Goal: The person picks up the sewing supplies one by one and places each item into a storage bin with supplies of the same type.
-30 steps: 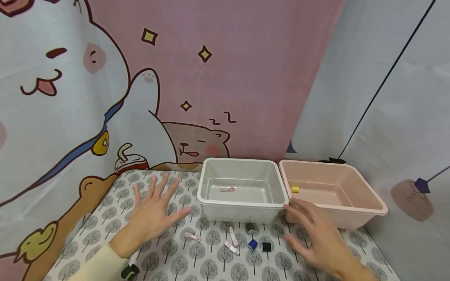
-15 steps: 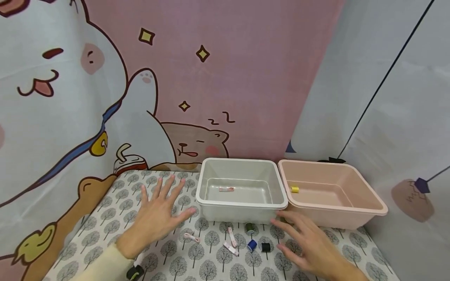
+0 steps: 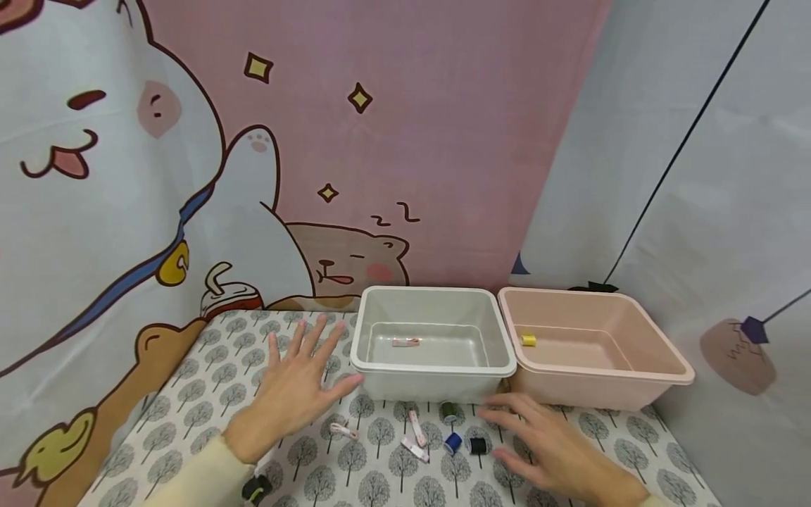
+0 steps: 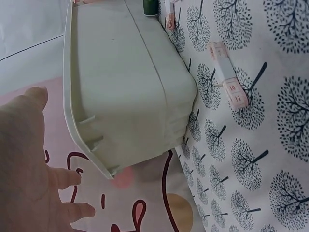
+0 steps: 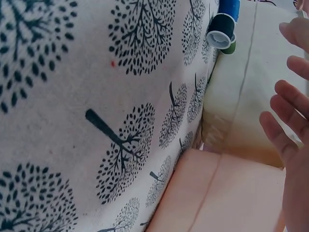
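1) left hand (image 3: 294,394): fingers spread wide, holding nothing, left of the white bin (image 3: 424,385)
2) right hand (image 3: 548,443): fingers relaxed, apart, holding nothing, just right of the black spool (image 3: 478,446)
3) blue spool (image 3: 453,443), green spool (image 3: 448,412), three folded tapes (image 3: 416,427) lie on the worktop (image 3: 389,477)
4) yellow spool (image 3: 529,341) inside the pink bin (image 3: 589,389)

From above, the head camera looked forward and down on the white tub (image 3: 431,386) and pink tub (image 3: 602,393). Both wrist views, closer and turned sideways, shared the white tub; tablecloth (image 5: 53,121) filled much of the right.
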Demonstrator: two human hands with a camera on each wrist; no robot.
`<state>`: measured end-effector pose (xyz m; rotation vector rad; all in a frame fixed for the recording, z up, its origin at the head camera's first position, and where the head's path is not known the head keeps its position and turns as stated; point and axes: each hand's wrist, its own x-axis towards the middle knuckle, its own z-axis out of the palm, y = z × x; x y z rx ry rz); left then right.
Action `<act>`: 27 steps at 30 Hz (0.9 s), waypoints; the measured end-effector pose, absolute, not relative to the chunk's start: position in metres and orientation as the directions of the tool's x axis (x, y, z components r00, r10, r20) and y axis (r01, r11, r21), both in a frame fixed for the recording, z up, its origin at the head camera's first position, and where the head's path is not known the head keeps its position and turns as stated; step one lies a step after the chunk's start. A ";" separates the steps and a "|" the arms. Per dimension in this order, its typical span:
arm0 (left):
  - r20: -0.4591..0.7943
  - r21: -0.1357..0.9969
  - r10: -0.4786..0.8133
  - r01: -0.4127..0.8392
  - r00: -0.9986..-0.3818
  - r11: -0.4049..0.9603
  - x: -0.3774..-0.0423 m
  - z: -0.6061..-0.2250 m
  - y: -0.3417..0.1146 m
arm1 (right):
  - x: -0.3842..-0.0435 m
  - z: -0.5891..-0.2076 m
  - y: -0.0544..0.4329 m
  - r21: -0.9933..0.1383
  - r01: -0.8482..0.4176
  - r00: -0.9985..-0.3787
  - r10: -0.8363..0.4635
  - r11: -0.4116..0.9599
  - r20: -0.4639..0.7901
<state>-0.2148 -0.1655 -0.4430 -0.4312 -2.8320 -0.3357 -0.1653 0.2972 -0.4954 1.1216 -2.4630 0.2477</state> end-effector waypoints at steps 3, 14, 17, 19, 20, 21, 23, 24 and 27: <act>0.281 0.186 0.266 0.324 -0.922 0.928 -0.217 -0.444 -0.162 | -0.168 -0.498 0.295 -0.016 -0.763 -0.589 -0.683 0.647 0.432; 0.288 0.200 0.289 0.353 -0.913 0.914 -0.225 -0.446 -0.147 | -0.174 -0.508 0.285 -0.113 -0.780 -0.607 -0.700 0.615 0.376; 0.274 0.206 0.292 0.352 -0.916 0.913 -0.228 -0.448 -0.143 | -0.176 -0.510 0.285 -0.136 -0.774 -0.623 -0.703 0.619 0.342; 0.262 0.214 0.292 0.350 -0.920 0.912 -0.230 -0.449 -0.140 | -0.177 -0.512 0.284 -0.141 -0.771 -0.629 -0.707 0.621 0.322; 0.255 0.217 0.291 0.348 -0.922 0.912 -0.231 -0.449 -0.138 | -0.177 -0.513 0.284 -0.141 -0.769 -0.633 -0.708 0.624 0.313; 0.249 0.221 0.292 0.348 -0.923 0.911 -0.232 -0.450 -0.137 | -0.178 -0.514 0.284 -0.140 -0.767 -0.635 -0.710 0.626 0.305; 0.234 0.222 0.295 0.346 -0.926 0.911 -0.235 -0.450 -0.135 | -0.179 -0.516 0.284 -0.142 -0.764 -0.640 -0.712 0.629 0.291; 0.226 0.221 0.297 0.345 -0.928 0.912 -0.236 -0.451 -0.133 | -0.179 -0.516 0.284 -0.145 -0.764 -0.641 -0.713 0.629 0.284; 0.201 0.214 0.301 0.341 -0.932 0.915 -0.238 -0.451 -0.131 | -0.181 -0.517 0.283 -0.167 -0.767 -0.640 -0.722 0.620 0.262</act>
